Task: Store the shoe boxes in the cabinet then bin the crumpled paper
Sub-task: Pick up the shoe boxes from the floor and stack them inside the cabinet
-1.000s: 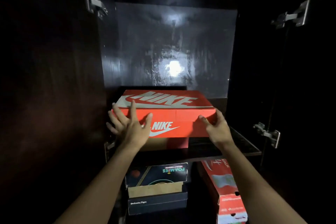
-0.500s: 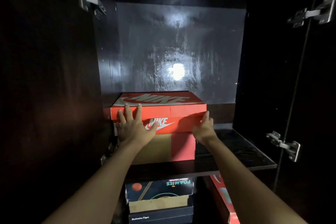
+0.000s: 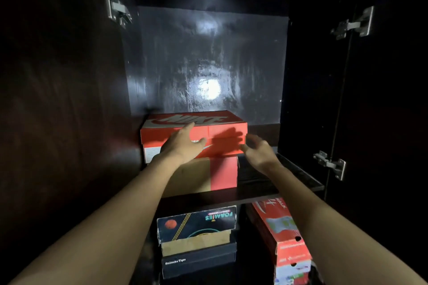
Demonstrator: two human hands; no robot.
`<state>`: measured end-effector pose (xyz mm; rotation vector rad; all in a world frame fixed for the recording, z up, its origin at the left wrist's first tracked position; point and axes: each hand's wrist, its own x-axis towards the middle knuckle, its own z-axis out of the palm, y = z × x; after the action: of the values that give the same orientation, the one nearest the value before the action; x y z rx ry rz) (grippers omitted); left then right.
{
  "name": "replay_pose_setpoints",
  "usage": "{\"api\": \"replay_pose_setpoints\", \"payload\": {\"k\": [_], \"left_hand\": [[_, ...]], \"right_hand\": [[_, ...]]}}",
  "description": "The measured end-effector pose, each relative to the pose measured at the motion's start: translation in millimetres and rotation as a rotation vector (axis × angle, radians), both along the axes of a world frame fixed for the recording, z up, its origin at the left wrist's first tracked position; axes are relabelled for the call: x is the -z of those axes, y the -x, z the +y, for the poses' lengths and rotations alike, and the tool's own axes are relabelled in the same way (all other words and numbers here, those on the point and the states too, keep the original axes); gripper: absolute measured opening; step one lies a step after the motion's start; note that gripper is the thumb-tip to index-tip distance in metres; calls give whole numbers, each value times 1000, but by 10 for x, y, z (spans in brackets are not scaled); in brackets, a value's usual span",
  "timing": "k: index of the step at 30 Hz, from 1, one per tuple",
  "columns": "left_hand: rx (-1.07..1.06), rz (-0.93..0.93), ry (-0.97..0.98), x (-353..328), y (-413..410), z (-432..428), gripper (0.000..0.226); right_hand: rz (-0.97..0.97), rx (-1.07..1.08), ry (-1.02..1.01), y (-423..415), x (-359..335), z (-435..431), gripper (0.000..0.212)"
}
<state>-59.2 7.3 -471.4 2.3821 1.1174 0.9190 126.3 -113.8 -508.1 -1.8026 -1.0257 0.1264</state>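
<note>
An orange Nike shoe box [image 3: 227, 131] sits on top of a brown-and-orange box [image 3: 208, 174] at the left of the dark cabinet's upper shelf [image 3: 266, 185]. My left hand [image 3: 183, 143] hovers in front of the Nike box's front face, fingers spread, holding nothing. My right hand [image 3: 259, 151] is blurred by motion just off the box's front right corner, fingers apart, gripping nothing. No crumpled paper is in view.
Below the shelf stand a stack with a dark FOAMIES box [image 3: 196, 221] and a black Onitsuka Tiger box [image 3: 199, 261], and a red box [image 3: 284, 238] leaning on end at right. Both cabinet doors are open, with metal hinges [image 3: 331, 164] on them. The shelf's right half is bare.
The Nike box went deeper onto the lower box. Both hands came off its front face and drew back slightly; the right hand moved to the right.
</note>
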Motion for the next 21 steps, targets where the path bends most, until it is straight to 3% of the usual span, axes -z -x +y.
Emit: {"api": "replay_pose_setpoints", "payload": {"k": [5,12,21], "left_hand": [[258,-24,37,153,162,-540,48],[497,-62,134,688,271,-1227,37],[815,49,237,1534,-165,-2142,33]], "right_hand": [[-24,31,17,288,107,-636,48],[-14,129,72,737,491,-1581,54],[-73,465,216,953,1367,-2999,56]]}}
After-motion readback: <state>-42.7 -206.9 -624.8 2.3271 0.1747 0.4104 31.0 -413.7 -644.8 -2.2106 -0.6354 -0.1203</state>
